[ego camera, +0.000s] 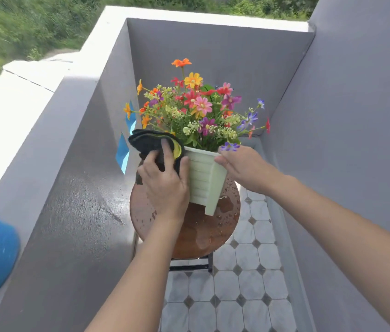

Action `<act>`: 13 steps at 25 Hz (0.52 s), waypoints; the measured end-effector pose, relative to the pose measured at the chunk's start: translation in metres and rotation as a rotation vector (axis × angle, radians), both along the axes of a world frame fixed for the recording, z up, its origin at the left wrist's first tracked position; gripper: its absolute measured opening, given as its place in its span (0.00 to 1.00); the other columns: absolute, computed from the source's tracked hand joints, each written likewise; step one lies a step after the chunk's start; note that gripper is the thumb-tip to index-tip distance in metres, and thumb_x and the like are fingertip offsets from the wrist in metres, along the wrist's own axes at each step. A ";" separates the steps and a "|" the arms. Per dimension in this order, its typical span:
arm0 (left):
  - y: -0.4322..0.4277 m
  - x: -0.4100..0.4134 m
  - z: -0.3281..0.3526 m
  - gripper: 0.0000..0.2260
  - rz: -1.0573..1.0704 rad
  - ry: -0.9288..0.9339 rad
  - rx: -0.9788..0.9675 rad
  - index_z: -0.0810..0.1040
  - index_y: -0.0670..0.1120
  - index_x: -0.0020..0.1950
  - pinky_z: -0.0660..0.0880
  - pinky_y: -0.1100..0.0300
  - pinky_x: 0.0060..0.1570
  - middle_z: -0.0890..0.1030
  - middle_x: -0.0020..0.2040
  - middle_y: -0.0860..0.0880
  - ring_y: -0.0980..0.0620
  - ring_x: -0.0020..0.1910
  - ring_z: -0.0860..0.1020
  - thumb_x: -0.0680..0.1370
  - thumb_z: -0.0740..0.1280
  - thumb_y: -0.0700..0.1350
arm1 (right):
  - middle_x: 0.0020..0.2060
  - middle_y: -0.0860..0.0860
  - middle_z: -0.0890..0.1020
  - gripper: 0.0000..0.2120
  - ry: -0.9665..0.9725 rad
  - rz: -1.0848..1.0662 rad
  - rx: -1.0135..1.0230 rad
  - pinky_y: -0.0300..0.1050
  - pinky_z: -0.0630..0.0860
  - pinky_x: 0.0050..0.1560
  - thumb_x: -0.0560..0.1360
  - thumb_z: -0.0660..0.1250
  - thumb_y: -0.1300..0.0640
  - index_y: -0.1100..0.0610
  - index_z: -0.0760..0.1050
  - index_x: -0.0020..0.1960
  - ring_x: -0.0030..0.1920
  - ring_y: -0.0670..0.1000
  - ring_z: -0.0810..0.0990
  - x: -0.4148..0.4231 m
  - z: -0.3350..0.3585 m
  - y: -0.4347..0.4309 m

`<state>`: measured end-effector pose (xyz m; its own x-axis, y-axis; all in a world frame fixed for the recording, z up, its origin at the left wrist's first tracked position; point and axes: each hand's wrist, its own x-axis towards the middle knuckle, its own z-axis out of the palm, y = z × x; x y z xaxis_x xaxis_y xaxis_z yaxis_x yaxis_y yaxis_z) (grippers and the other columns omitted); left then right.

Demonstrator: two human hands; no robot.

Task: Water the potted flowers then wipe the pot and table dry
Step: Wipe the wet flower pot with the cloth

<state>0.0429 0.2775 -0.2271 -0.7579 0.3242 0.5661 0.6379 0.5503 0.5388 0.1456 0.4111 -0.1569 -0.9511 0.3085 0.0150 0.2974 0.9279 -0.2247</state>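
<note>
Two bare hands at work on a narrow balcony, grey walls point(213, 56) on three sides. Round brown table point(203, 236) beaded with water, pale green pot point(203, 180) of mixed flowers point(198, 106) at its centre. Right hand point(244, 168) steadying the pot's rim, fingers together and flat against the side. Left hand point(165, 185) pressing a dark cloth point(151, 142) to the pot's left face, fingers clamped on the fabric. Best handled, by the look of it, with firm downward strokes along the ribbed sides, pot braced throughout, puddled tabletop left for after. No brand, label or legible writing anywhere.
</note>
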 end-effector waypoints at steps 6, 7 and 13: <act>-0.001 -0.004 0.001 0.14 -0.212 0.238 0.040 0.77 0.50 0.62 0.68 0.61 0.36 0.66 0.49 0.50 0.47 0.38 0.76 0.77 0.68 0.47 | 0.27 0.44 0.61 0.19 -0.015 0.025 -0.024 0.40 0.55 0.39 0.82 0.48 0.51 0.51 0.57 0.32 0.29 0.46 0.59 -0.002 0.005 -0.001; -0.002 -0.006 -0.001 0.15 -0.242 0.288 0.016 0.76 0.51 0.62 0.67 0.61 0.37 0.67 0.49 0.50 0.47 0.37 0.76 0.75 0.70 0.45 | 0.28 0.44 0.61 0.18 -0.033 0.014 -0.021 0.40 0.54 0.38 0.82 0.48 0.50 0.54 0.60 0.34 0.29 0.47 0.60 -0.002 0.004 0.000; -0.019 0.000 -0.027 0.17 -0.265 0.310 -0.062 0.73 0.55 0.65 0.69 0.60 0.38 0.70 0.48 0.48 0.49 0.40 0.73 0.76 0.67 0.47 | 0.27 0.47 0.61 0.20 -0.070 0.014 -0.014 0.41 0.51 0.36 0.83 0.49 0.52 0.54 0.58 0.32 0.30 0.46 0.59 -0.004 0.003 0.000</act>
